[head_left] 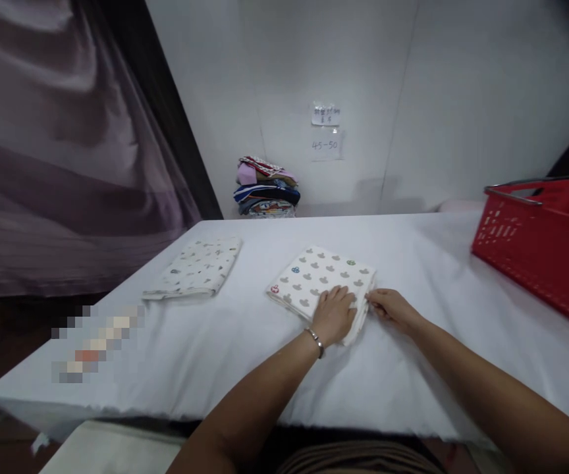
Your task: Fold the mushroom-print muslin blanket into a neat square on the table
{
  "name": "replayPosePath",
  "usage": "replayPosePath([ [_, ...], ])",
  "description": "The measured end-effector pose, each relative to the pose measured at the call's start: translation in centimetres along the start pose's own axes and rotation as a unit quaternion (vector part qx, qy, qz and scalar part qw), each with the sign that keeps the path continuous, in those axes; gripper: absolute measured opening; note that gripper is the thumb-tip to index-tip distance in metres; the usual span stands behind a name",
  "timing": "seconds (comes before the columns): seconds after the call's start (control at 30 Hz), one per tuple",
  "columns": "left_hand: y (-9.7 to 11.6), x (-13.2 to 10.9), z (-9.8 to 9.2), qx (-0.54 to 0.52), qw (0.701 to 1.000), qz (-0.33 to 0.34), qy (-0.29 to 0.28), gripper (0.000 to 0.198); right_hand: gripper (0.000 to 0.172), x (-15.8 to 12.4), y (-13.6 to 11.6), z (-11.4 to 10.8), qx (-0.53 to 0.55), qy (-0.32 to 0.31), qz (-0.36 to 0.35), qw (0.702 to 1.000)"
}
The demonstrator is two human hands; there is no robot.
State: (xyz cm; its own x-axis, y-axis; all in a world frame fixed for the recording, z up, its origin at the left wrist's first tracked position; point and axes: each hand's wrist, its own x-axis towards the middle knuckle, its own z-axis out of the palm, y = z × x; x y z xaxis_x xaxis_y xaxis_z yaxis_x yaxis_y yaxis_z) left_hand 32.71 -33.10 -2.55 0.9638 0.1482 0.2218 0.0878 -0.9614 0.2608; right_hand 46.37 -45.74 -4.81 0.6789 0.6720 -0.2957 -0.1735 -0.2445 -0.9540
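My left hand [334,315] lies flat, fingers open, pressing the folded printed cloth [321,276] mid-desk [427,257]; right hand [390,308] fingers pinch its right edge. Risk: if I tug harder than the left palm holds, the layers likely slide and skew the fold

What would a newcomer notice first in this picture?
The eye goes first to the red basket at the right edge of the white table. Next come the two hands in the middle: the left hand lies flat on a folded patterned cloth, and the right hand touches its right edge. A second folded cloth lies further left, apart from them.
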Motion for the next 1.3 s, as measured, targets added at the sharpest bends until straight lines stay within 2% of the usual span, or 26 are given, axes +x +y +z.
replayPosePath([
  [0.33,-0.3,0.6,0.3,0.013,0.998,-0.01,-0.059,0.043,0.025,1.3,-1.0,0.5,0.034,0.037,0.012,0.999],
  [0.53,-0.5,0.5,-0.1,-0.003,0.998,-0.001,-0.066,0.044,0.022,0.6,-1.5,0.6,0.054,0.069,-0.041,0.995],
  [0.63,-0.5,0.5,-0.2,-0.004,0.998,0.003,-0.069,0.042,0.021,0.5,-1.4,0.3,0.047,0.067,-0.027,0.996],
  [0.97,-0.6,0.6,-0.3,0.0,0.996,0.008,-0.084,0.04,0.023,4.6,-3.6,-0.3,0.051,0.11,0.035,0.992],
  [1.17,-0.8,1.0,-1.0,-0.022,0.995,0.006,-0.094,0.038,0.024,4.0,-2.6,-1.4,0.085,0.127,-0.009,0.988],
  [1.3,-0.4,1.8,-1.1,-0.012,0.998,0.006,-0.061,0.039,0.024,3.3,-1.9,-2.0,0.071,0.133,0.005,0.989],
])
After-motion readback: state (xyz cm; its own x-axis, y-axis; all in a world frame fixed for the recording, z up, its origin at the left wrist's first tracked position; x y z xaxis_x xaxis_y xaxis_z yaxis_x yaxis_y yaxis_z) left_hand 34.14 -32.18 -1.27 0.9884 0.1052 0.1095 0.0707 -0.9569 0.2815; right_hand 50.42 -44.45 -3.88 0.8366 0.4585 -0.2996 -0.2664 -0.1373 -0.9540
